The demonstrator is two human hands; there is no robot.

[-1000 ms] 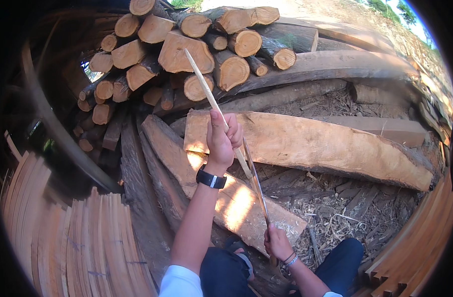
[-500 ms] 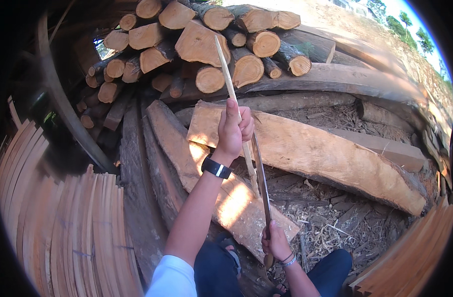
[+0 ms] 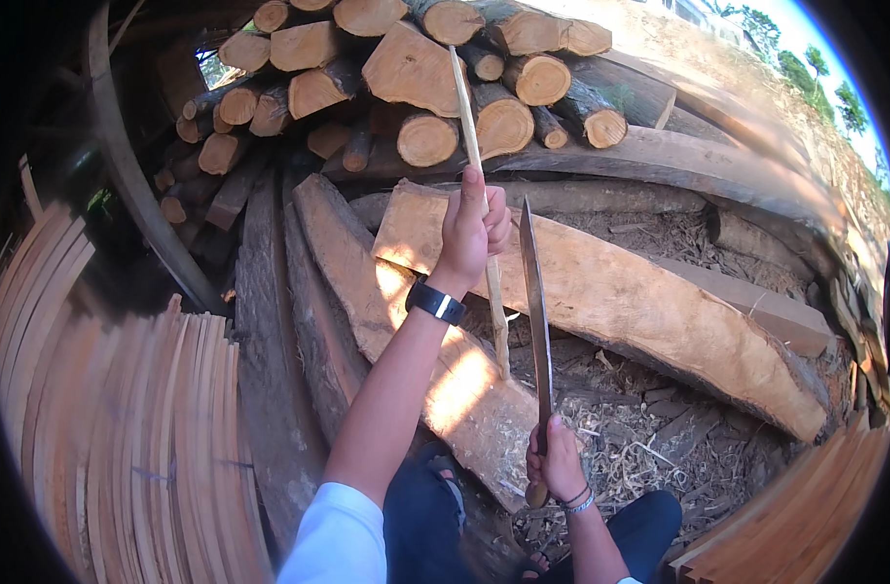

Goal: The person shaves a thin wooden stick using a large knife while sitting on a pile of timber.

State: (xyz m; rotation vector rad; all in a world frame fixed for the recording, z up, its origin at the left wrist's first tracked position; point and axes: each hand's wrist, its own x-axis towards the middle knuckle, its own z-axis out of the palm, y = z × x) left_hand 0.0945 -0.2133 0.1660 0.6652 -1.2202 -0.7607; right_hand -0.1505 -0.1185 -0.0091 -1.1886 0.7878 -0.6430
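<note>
My left hand (image 3: pixel 472 232) is wrapped round a slim pale wooden stick (image 3: pixel 467 112), thumb pointing up along it. The stick stands nearly upright, its upper end narrow, and its lower end appears to rest on a sunlit wooden slab (image 3: pixel 362 292). In my right hand (image 3: pixel 560 462) is the handle of a machete (image 3: pixel 537 302). Its long dark blade points upward, to the right of the stick and apart from it. A small curled sliver shows on the stick's lower part, below my left hand.
A thick bark-edged slab (image 3: pixel 600 277) lies across the middle. Behind it cut logs (image 3: pixel 428 139) are piled. Stacked thin boards stand at the left (image 3: pixel 163 419) and lower right (image 3: pixel 785 506). Wood shavings (image 3: pixel 649 457) litter the ground near my right knee.
The machete has moved right, away from the stick, and my right hand has risen slightly. My left hand still grips the stick. The view has shifted a little.
</note>
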